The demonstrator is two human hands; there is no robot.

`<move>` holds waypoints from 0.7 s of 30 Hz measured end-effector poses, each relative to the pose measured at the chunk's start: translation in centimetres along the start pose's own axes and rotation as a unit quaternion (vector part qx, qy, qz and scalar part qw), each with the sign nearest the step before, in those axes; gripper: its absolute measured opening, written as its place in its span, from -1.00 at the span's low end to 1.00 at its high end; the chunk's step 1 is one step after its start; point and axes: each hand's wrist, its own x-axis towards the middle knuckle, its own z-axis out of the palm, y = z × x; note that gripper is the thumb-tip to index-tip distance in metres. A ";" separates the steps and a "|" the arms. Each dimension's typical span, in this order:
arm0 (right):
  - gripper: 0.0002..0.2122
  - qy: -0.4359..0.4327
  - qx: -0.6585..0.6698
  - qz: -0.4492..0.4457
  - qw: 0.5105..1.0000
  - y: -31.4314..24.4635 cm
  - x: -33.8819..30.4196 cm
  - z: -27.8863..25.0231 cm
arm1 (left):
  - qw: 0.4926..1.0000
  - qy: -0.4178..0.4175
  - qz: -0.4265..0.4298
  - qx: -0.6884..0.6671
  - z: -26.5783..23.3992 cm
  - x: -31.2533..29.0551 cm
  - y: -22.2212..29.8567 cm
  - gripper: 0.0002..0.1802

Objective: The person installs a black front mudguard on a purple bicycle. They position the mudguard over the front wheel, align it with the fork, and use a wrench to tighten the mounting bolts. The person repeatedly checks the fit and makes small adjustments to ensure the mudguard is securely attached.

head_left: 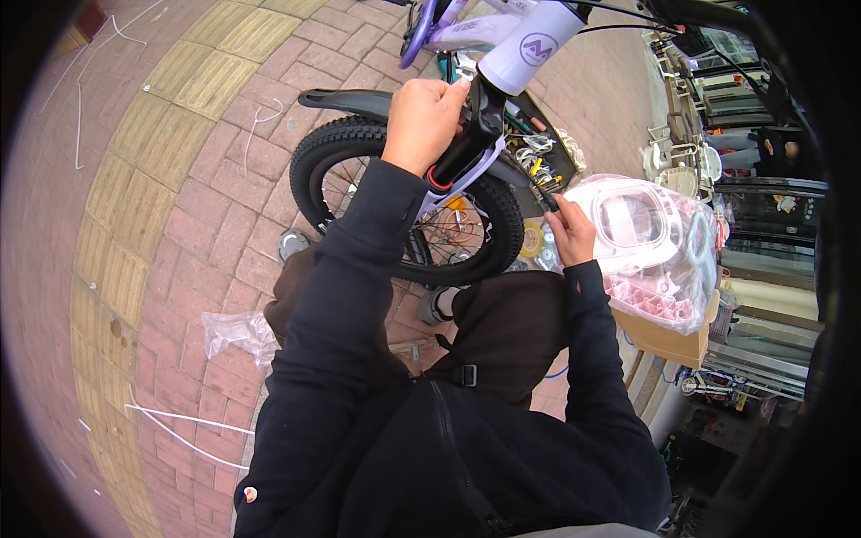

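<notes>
A bicycle stands before me with a pale purple head tube [529,49], a black front fork [466,143] and a knobby front tyre [336,134]. My left hand [423,125] is closed at the fork crown, just below the head tube, thumb uppermost. What its fingers grip is hidden. Beneath that hand a black mudguard [345,100] reaches out over the wheel. On the wheel's right side my right hand [572,231] is closed round a slim, dark-handled tool [543,194]. The tool's far end points up and left toward the mudguard's other part and the fork.
Behind the wheel lies a tray of tools [560,161]. At right, plastic-wrapped pink and white parts [628,233] rest on a cardboard box [668,341]. Crumpled plastic film [238,336] and white strips [188,417] lie on the brick paving. White chairs [677,166] stand farther right.
</notes>
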 end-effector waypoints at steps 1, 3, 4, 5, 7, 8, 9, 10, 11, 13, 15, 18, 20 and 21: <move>-0.69 0.002 0.002 0.000 1.000 0.0 0.0 0.0 | 0.999 0.009 0.028 0.038 0.1 -0.1 -0.2 -0.54; -0.69 0.003 0.006 -0.002 1.000 0.0 0.0 0.1 | 0.993 0.040 0.067 0.083 0.5 -0.2 -0.5 -0.53; -0.69 0.004 0.006 -0.003 1.000 0.0 0.0 0.1 | 0.989 0.055 0.082 0.108 0.7 -0.2 -0.6 -0.52; -0.69 0.006 0.013 -0.003 1.000 0.0 0.0 0.1 | 0.993 0.042 0.072 0.079 0.7 -0.1 -0.8 -0.55; -0.69 0.005 0.008 -0.006 1.000 0.1 0.0 0.0 | 0.998 0.017 0.050 0.021 0.7 0.0 -1.1 -0.59; -0.69 0.005 0.011 -0.002 1.000 0.1 0.0 0.0 | 0.999 -0.015 0.004 -0.040 0.7 0.0 -1.4 -0.64; -0.69 0.003 0.012 -0.002 1.000 0.1 0.0 0.0 | 0.993 -0.047 -0.042 -0.101 0.6 -0.1 -1.6 -0.68; -0.69 0.000 0.016 0.003 1.000 0.0 -0.1 0.0 | 0.980 -0.078 -0.091 -0.161 0.5 -0.3 -1.8 -0.72; -0.70 -0.005 0.026 0.011 1.000 0.0 -0.1 0.1 | 0.977 -0.089 -0.083 -0.173 0.5 -0.5 -2.0 -0.75; -0.69 -0.001 0.021 0.008 1.000 0.0 -0.1 0.2 | 0.973 -0.109 -0.079 -0.189 0.3 -0.9 -2.2 -0.81; -0.69 0.001 0.023 0.010 1.000 0.0 -0.2 0.3 | 0.984 -0.067 -0.051 -0.155 0.4 -1.2 -2.3 -0.80; -0.69 0.007 0.031 0.012 0.999 0.1 -0.2 0.5 | 0.993 -0.011 -0.036 -0.108 0.6 -1.3 -2.1 -0.79; -0.69 0.008 0.042 0.014 0.999 0.1 -0.2 0.5 | 0.996 0.001 -0.031 -0.080 0.7 -1.3 -1.9 -0.80; -0.69 0.007 0.039 0.012 0.999 0.2 -0.2 0.5 | 0.998 -0.002 -0.027 -0.063 0.7 -1.1 -1.8 -0.80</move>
